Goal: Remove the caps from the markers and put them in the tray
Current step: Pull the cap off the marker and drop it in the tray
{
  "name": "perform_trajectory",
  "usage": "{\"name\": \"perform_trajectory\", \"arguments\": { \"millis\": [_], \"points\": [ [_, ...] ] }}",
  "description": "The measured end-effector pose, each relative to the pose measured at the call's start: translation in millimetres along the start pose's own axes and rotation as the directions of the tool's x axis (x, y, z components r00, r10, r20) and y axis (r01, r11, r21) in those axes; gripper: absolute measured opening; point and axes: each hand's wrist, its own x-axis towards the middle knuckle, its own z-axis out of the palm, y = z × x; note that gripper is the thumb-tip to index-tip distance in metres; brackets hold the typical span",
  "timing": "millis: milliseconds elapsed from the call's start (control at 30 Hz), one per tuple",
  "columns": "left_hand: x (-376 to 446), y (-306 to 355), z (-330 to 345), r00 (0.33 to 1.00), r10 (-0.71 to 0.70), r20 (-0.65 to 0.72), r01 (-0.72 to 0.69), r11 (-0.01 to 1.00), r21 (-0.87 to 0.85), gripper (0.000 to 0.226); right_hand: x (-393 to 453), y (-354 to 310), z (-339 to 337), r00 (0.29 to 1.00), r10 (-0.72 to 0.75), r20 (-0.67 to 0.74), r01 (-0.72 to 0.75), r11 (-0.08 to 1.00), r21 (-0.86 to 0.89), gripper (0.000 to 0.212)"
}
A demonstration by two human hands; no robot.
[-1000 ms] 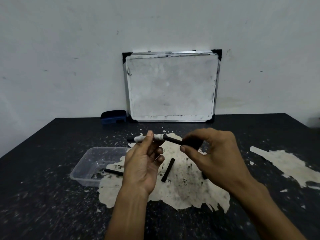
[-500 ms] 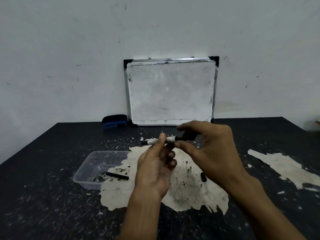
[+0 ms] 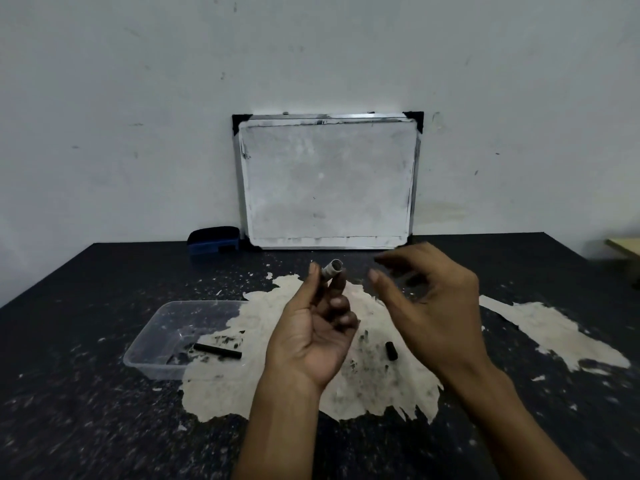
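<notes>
My left hand (image 3: 311, 334) is raised over the table and grips a marker (image 3: 333, 269) between thumb and fingers, its pale round end pointing up and away. My right hand (image 3: 429, 306) hovers just right of it, blurred by motion, with curled, spread fingers; whether it holds a cap is unclear. A clear plastic tray (image 3: 145, 336) sits to the left on the table with a thin black marker piece (image 3: 216, 351) lying in it. A short black cap (image 3: 390, 350) lies on the pale patch between my hands.
A small whiteboard (image 3: 327, 181) leans on the wall at the back. A blue eraser (image 3: 213, 239) rests left of it. The black table (image 3: 69, 393) has worn pale patches (image 3: 554, 330) and scattered flecks. A pale edge (image 3: 623, 245) shows at far right.
My right hand has pulled away to the right from the marker's end. My left hand has tilted the marker so that its end points upward. The camera view has shifted slightly down.
</notes>
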Motion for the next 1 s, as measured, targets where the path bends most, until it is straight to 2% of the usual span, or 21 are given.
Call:
{"name": "perform_trajectory", "arguments": {
  "millis": [67,100,167,267,367,467,533,600,667,767,1000],
  "points": [
    [1,3,-6,1.000,0.012,-0.020,-0.012,1.000,0.012,0.021,-6,20,-1,0.977,0.182,0.112,-0.162,0.973,-0.163,0.012],
    [1,3,-8,0.999,0.017,-0.028,-0.017,1.000,0.015,0.020,-10,29,1,0.939,0.286,0.193,-0.224,0.931,-0.289,0.013],
    [1,3,-12,0.999,0.022,-0.038,-0.022,1.000,0.023,0.019,-21,42,6,0.860,0.426,0.281,-0.244,0.827,-0.506,0.019],
    [0,2,-15,0.999,0.018,-0.040,-0.016,0.999,0.037,0.018,-35,51,18,0.825,0.477,0.302,-0.161,0.711,-0.685,0.032],
    [1,0,-18,0.999,0.013,-0.038,-0.011,0.999,0.042,0.016,-43,56,25,0.825,0.480,0.299,-0.117,0.663,-0.740,0.027],
    [2,0,-20,0.999,0.022,-0.049,-0.019,0.998,0.060,0.015,-42,55,23,0.838,0.462,0.291,-0.201,0.757,-0.621,0.017],
    [3,0,-21,0.998,0.032,-0.050,-0.028,0.996,0.084,0.014,-36,45,17,0.873,0.402,0.277,-0.286,0.880,-0.378,0.011],
    [6,-1,-22,0.997,0.051,-0.058,-0.043,0.991,0.129,0.014,-27,24,10,0.935,0.288,0.209,-0.258,0.953,-0.160,0.011],
    [7,-2,-22,0.994,0.087,-0.065,-0.073,0.979,0.190,0.015,-20,2,3,0.981,0.150,0.122,-0.149,0.989,-0.021,0.014],
    [6,-5,-21,0.989,0.137,-0.059,-0.118,0.961,0.249,0.015,-13,-13,-1,0.998,0.013,0.065,-0.014,1.000,0.015,0.017],
    [4,-10,-20,0.963,0.266,-0.042,-0.231,0.896,0.379,0.016,-15,-7,3,0.996,-0.042,0.081,0.047,0.997,-0.060,0.020]
  ]
}}
